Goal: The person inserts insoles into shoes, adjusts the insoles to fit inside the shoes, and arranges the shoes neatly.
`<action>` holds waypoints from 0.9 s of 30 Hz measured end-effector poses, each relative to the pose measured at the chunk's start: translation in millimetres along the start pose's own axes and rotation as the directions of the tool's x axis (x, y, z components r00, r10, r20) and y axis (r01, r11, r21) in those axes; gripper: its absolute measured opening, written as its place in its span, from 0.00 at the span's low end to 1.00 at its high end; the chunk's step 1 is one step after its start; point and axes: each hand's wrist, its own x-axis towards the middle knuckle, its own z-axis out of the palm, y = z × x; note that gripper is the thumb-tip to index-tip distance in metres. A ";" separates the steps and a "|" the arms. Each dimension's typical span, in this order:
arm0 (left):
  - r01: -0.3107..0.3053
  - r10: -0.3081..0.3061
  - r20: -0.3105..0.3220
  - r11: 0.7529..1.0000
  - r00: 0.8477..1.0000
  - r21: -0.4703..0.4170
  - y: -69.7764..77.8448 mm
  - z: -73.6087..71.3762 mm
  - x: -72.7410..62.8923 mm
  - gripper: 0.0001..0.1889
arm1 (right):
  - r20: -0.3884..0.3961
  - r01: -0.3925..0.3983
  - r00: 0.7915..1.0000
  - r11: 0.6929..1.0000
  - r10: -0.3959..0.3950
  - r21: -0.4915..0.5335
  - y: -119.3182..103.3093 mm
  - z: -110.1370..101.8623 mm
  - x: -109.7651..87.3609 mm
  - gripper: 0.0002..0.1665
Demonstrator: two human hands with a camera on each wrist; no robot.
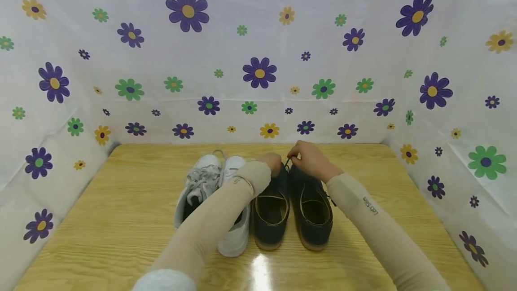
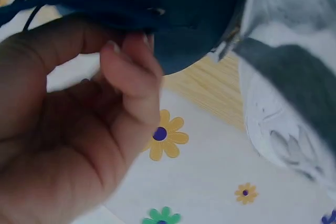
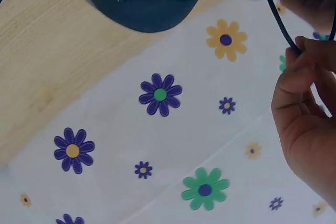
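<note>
Two dark navy lace-up shoes stand side by side on the table, toes pointing away: the left navy shoe (image 1: 269, 233) and the right navy shoe (image 1: 316, 233). My right hand (image 1: 311, 160) pinches a dark shoelace (image 3: 280, 22) between thumb and fingertips, drawn up above the toes. Over the left navy shoe's front is my left hand (image 1: 273, 163), its thumb and fingertips brought together at the laces (image 2: 100, 3) beside the eyelets. The left fingertips are partly hidden against the shoe in the left wrist view.
A pair of white sneakers (image 1: 233, 242) stands left of the navy shoes, partly covered by my left forearm. Their laces lie loose over the tongue. Behind the wooden table (image 1: 121, 219) and along its sides hangs a white flower-patterned cloth (image 1: 226, 48).
</note>
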 end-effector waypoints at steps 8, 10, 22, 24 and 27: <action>0.153 -0.259 -0.140 0.842 0.956 -0.517 5.0 -66.1 -54.2 0.13 | -0.205 -0.234 0.943 0.960 0.262 0.151 -1.1 -17.9 12.8 0.13; 0.147 -0.289 -0.160 0.802 0.944 -0.579 9.6 -78.1 -68.0 0.27 | -0.195 -0.247 0.939 0.951 0.282 0.185 -3.2 -20.0 18.3 0.15; 0.188 -0.163 0.103 0.924 0.981 -0.333 16.0 -75.7 -73.5 0.07 | 0.259 -0.215 0.953 0.952 0.156 0.217 13.7 5.7 35.2 0.35; 0.121 -0.101 0.082 0.946 0.992 -0.300 21.7 -77.0 -77.2 0.04 | 0.216 -0.248 0.955 0.948 0.204 0.198 17.4 -1.5 25.0 0.31; 0.016 -0.005 0.040 0.963 0.999 -0.270 35.5 -82.0 -82.8 0.08 | 0.137 -0.351 0.932 0.927 0.334 0.128 27.9 -19.1 -1.3 0.23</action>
